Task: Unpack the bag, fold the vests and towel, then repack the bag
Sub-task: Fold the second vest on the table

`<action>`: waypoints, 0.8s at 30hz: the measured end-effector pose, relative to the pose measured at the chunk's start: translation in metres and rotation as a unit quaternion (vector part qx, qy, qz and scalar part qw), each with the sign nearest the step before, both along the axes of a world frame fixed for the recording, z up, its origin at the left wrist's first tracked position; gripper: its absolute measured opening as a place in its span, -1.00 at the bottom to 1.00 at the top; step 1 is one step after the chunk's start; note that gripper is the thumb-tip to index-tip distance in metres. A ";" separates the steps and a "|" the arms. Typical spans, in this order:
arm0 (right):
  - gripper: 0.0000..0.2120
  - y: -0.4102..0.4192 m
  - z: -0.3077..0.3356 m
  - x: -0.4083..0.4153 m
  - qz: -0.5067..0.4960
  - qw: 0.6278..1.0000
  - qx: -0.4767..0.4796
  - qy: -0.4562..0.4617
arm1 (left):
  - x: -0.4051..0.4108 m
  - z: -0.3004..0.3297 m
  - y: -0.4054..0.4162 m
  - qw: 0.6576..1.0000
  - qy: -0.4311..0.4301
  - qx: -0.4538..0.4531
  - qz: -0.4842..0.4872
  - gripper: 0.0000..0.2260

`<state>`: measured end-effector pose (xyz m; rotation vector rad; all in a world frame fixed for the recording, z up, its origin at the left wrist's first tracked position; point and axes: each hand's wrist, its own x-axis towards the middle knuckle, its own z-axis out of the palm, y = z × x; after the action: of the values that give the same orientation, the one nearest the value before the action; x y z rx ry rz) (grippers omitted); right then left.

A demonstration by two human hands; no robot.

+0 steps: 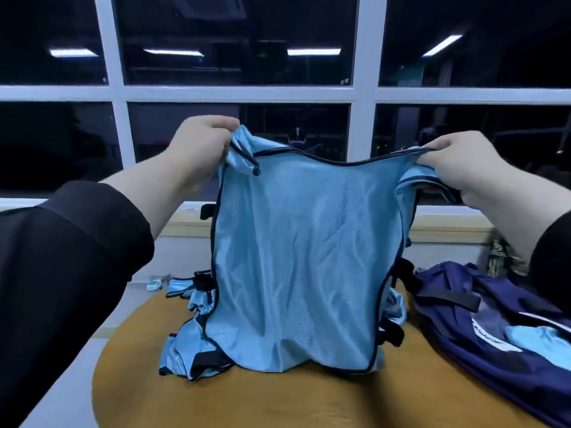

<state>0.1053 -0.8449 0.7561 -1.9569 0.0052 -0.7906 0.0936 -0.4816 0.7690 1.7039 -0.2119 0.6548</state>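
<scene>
Fingers point(216, 125) of both hands pinching blue vest point(296, 257) shoulders (stretched between them), hem touching table point(247, 403)

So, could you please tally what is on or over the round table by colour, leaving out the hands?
Light blue: 2, the held vest and the pile of vests behind it, whose number I cannot tell
Navy blue: 1, the bag
White: 1, a small object at the table's far edge
Total: 4
</scene>
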 end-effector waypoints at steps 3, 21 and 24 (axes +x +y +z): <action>-0.89 0.014 0.001 -0.007 0.054 0.998 -0.020 0.009 | -0.008 -0.005 -0.009 0.908 0.118 0.367 0.168 -0.63; -0.49 0.068 -0.102 -0.025 0.254 0.950 -0.099 0.151 | 0.003 -0.056 -0.089 0.990 0.001 0.135 0.027 -0.67; -0.19 0.080 -0.154 -0.027 0.256 0.893 -0.276 0.245 | 0.001 -0.045 -0.083 1.000 0.020 0.004 0.003 -0.67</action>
<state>0.0782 -0.7648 0.6018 -2.4871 -0.4621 0.0864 0.0943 -0.5647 0.7240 1.7239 -0.1813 0.6231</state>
